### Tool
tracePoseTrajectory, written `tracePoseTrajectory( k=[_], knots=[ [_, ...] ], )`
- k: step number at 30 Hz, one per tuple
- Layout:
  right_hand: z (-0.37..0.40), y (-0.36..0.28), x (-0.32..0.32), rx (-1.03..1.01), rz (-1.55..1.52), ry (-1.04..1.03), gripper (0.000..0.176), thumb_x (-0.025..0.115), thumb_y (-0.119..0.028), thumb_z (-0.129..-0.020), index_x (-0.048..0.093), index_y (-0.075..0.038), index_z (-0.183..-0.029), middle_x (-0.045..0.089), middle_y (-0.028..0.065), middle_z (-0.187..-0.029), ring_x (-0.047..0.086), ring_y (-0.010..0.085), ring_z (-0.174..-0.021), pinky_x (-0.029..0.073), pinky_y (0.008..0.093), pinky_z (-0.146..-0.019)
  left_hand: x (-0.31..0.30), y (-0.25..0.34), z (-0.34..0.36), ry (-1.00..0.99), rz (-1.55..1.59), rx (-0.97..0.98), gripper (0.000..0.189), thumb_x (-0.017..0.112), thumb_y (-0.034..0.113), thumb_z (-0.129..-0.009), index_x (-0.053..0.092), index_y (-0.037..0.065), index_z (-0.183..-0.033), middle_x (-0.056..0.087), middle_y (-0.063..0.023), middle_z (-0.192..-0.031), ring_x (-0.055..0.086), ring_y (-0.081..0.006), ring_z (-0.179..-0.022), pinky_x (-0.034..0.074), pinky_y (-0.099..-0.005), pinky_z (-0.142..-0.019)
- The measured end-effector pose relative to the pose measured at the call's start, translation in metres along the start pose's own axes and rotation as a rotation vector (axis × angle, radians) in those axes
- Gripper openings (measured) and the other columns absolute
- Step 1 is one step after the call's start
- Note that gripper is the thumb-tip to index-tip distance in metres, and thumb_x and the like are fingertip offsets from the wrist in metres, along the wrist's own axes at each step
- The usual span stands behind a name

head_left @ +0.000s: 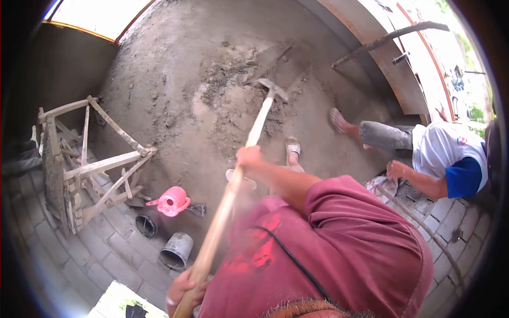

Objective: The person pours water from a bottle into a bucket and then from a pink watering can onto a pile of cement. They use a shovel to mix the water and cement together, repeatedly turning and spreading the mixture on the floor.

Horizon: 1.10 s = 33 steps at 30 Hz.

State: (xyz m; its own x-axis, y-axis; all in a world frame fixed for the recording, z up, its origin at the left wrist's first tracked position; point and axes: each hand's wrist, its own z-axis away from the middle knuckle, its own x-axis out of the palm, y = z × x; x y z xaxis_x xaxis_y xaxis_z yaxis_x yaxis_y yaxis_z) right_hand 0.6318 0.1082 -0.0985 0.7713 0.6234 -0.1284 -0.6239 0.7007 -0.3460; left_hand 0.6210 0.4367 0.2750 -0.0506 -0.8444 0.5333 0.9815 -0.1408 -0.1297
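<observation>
A long pale wooden handle runs diagonally up from the lower left to a hoe-like metal head. That head rests on rough, wet-looking grey material spread over the ground. Partway up the handle, my right hand is wrapped round it. My left hand grips the same handle near its lower end, beside my red shirt. One of my sandalled feet stands on the grey ground just right of the handle.
At left are a wooden trestle, a pink watering can, a black bucket and a grey bucket on paving. A co-worker is at right. A wooden pole leans at the upper right; a thin stick lies lower right.
</observation>
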Motion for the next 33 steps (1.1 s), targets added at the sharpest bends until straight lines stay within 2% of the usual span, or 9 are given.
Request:
tracePoseTrajectory(
  k=[1, 4, 7, 9, 11, 15, 20, 25, 33],
  knots=[
    [0.020, 0.013, 0.004, 0.035, -0.031, -0.060, 0.041, 0.060, -0.007, -0.090, 0.038, 0.011, -0.119, 0.062, 0.0251, -0.098, 0.070, 0.0320, -0.070, 0.059, 0.0429, -0.057, 0.003, -0.007, 0.021, -0.007, 0.120, -0.037, 0.083, 0.076, 0.018, -0.084, 0.029, 0.006, -0.151, 0.056, -0.0154, -0.105, 0.058, -0.0187, -0.063, 0.049, -0.0301, -0.050],
    [0.053, 0.031, -0.001, 0.116, -0.136, -0.175, 0.046, 0.063, -0.001, -0.087, 0.034, 0.010, -0.122, 0.058, 0.0245, -0.100, 0.067, 0.0298, -0.066, 0.057, 0.0432, -0.053, -0.007, -0.023, 0.048, 0.100, -0.232, -0.031, 0.093, 0.082, 0.019, -0.076, 0.030, 0.000, -0.151, 0.056, -0.0202, -0.130, 0.068, -0.0244, -0.094, 0.057, -0.0318, -0.075],
    [0.058, 0.024, -0.035, 0.122, -0.174, -0.231, 0.050, 0.063, 0.003, -0.085, 0.031, 0.010, -0.123, 0.058, 0.0251, -0.103, 0.067, 0.0295, -0.067, 0.056, 0.0442, -0.051, 0.022, -0.043, 0.032, 0.164, -0.489, 0.065, 0.101, 0.082, 0.018, -0.075, 0.024, 0.000, -0.156, 0.051, -0.0175, -0.142, 0.060, -0.0248, -0.121, 0.048, -0.0360, -0.102],
    [0.072, 0.004, -0.057, 0.109, -0.201, -0.166, 0.048, 0.062, 0.004, -0.084, 0.032, 0.009, -0.121, 0.057, 0.0244, -0.101, 0.066, 0.0295, -0.067, 0.056, 0.0448, -0.050, -0.006, -0.050, 0.014, 0.098, -0.473, 0.035, 0.101, 0.079, 0.009, -0.074, 0.021, 0.004, -0.157, 0.055, -0.0173, -0.129, 0.063, -0.0222, -0.088, 0.051, -0.0332, -0.070],
    [0.041, 0.005, -0.070, 0.062, -0.148, -0.151, 0.048, 0.062, 0.005, -0.084, 0.032, 0.005, -0.121, 0.055, 0.0227, -0.099, 0.065, 0.0296, -0.068, 0.056, 0.0463, -0.051, -0.012, -0.051, -0.003, 0.068, -0.402, 0.055, 0.103, 0.077, 0.005, -0.074, 0.019, 0.005, -0.158, 0.058, -0.0172, -0.120, 0.064, -0.0205, -0.068, 0.052, -0.0311, -0.053],
    [0.000, -0.009, -0.098, 0.031, -0.168, -0.115, 0.052, 0.063, 0.004, -0.084, 0.028, 0.002, -0.122, 0.054, 0.0234, -0.103, 0.066, 0.0303, -0.072, 0.058, 0.0479, -0.055, 0.017, -0.039, -0.051, -0.007, -0.267, 0.119, 0.100, 0.075, 0.008, -0.075, 0.019, 0.003, -0.158, 0.060, -0.0163, -0.115, 0.062, -0.0185, -0.063, 0.049, -0.0283, -0.050],
    [-0.039, 0.007, -0.104, 0.051, -0.090, -0.204, 0.058, 0.067, -0.001, -0.084, 0.027, 0.002, -0.126, 0.055, 0.0246, -0.109, 0.069, 0.0323, -0.078, 0.062, 0.0503, -0.062, 0.020, -0.046, -0.071, -0.017, -0.170, 0.191, 0.096, 0.071, 0.012, -0.077, 0.022, -0.001, -0.158, 0.054, -0.0174, -0.135, 0.063, -0.0223, -0.104, 0.052, -0.0309, -0.082],
    [-0.021, 0.026, -0.095, 0.039, -0.081, -0.165, 0.046, 0.071, -0.007, -0.083, 0.045, 0.007, -0.119, 0.059, 0.0199, -0.100, 0.069, 0.0340, -0.082, 0.061, 0.0509, -0.069, 0.013, -0.060, -0.061, 0.020, -0.116, 0.218, 0.097, 0.071, 0.010, -0.076, 0.022, -0.005, -0.158, 0.041, -0.0192, -0.154, 0.042, -0.0237, -0.142, 0.029, -0.0329, -0.118],
    [-0.055, 0.038, -0.097, 0.073, -0.264, -0.259, 0.023, 0.068, -0.003, -0.083, 0.054, 0.004, -0.099, 0.057, 0.0166, -0.087, 0.064, 0.0321, -0.073, 0.057, 0.0482, -0.064, 0.017, -0.066, -0.053, -0.011, -0.133, 0.188, 0.108, 0.079, 0.011, -0.070, 0.020, -0.004, -0.159, 0.040, -0.0171, -0.156, 0.041, -0.0247, -0.143, 0.029, -0.0344, -0.118]
  ],
)
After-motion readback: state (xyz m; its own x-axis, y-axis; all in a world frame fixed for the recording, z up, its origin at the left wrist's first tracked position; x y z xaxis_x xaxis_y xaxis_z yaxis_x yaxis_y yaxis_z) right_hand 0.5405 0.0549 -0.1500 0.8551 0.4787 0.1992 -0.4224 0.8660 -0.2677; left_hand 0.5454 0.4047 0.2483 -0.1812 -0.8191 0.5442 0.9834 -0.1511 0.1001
